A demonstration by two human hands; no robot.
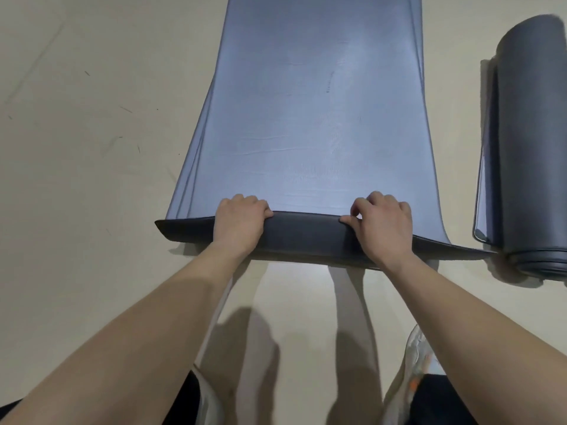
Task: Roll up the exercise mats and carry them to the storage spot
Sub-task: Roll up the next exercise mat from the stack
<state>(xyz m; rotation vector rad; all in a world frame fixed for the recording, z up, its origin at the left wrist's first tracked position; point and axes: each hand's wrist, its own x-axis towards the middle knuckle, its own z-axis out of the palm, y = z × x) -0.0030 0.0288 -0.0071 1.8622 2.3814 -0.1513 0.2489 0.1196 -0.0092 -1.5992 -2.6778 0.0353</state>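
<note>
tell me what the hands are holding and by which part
Both grip the unrolled blue mat by its near end, which is curled over: the left hand left of its middle, the right hand right of it.

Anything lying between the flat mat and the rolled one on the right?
Head view: only bare floor between the flat mat and the rolled mat; the flat mat's lifted near corner nearly reaches it.
</note>
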